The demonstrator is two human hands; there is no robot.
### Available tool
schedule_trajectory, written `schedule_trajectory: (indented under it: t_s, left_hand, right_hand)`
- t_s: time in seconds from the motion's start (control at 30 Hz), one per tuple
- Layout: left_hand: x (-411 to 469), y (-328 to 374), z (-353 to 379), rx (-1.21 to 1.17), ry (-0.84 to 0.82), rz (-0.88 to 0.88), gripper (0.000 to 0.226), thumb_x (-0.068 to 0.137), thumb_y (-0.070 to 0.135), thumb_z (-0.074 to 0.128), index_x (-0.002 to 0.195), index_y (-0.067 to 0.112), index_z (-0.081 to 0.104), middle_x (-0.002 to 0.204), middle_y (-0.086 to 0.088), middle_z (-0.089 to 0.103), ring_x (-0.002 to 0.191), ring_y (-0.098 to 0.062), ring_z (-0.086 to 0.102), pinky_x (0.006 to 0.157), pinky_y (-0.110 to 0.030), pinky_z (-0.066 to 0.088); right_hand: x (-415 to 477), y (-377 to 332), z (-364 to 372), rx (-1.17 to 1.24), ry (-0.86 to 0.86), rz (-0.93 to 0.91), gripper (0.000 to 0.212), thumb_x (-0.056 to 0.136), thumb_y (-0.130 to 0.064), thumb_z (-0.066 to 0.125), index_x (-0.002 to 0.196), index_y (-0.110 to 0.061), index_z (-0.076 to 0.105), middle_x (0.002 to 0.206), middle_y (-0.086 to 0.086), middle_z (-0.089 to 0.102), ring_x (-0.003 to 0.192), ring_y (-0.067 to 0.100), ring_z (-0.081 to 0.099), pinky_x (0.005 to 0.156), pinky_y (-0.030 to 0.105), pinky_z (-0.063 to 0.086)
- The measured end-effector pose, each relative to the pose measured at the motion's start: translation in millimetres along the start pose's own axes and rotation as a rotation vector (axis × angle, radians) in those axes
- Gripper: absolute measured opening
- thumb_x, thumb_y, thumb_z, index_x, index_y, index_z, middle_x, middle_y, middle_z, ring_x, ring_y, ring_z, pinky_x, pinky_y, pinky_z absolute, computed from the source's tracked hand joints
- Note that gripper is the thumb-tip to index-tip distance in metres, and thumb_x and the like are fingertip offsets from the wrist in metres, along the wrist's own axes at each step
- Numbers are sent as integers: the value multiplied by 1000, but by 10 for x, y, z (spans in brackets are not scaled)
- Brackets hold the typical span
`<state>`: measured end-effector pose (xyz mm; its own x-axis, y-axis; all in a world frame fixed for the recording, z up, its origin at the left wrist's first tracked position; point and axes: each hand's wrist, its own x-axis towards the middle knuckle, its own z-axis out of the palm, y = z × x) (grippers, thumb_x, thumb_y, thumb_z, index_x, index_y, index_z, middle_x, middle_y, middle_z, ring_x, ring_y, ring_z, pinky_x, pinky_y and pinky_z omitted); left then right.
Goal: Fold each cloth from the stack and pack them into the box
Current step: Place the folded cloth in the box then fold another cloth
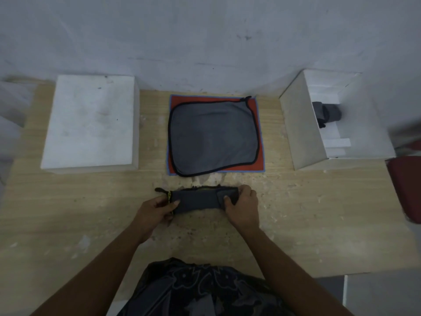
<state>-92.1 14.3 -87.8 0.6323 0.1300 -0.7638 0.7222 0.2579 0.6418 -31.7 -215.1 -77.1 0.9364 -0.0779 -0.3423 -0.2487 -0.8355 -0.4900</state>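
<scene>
A dark grey cloth (198,200), folded into a narrow strip, lies on the wooden table (68,201) in front of me. My left hand (155,212) pinches its left end, where a yellow-stitched edge shows. At the strip's right end my right hand (242,205) grips a folded-over flap. Behind the strip lies the stack (214,135): a grey cloth with black trim on top of an orange cloth with a blue border. The open white box (303,124) stands at the right, with a folded grey cloth (327,114) inside.
A closed white box or lid (91,122) sits at the left of the table. White foam pieces (337,144) lie inside the open box. A dark red object (407,188) is at the table's right edge. A grey wall rises behind the table.
</scene>
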Motion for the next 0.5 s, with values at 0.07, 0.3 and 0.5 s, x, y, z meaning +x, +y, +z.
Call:
schedule_trajectory:
  t_s: [0.07,0.3,0.5]
  left_hand:
    - [4,-2,-10,2,-5,-3,24,84,14,69,108,12,70,107,-3,71,99,-22,66,90,-39,55]
    - [-2,0,-49,-2,-27,6,29,83,14,71,111,7,69,106,-6,73,93,-20,69,72,-25,57]
    - [-56,31,-27,5,-12,-8,24,81,12,72,102,2,69,103,-21,67,88,-30,61,84,-46,53]
  right_hand:
    - [25,-19,6,-10,-68,79,48,86,-32,62,122,-6,44,120,15,51,109,31,53,85,39,49]
    - [168,-161,-81,21,-89,61,34,85,-23,64,108,-1,56,106,18,62,90,29,61,67,28,45]
    - [89,-392,31,-36,-74,-59,29,84,-26,63,100,-8,47,102,12,53,82,22,50,64,30,37]
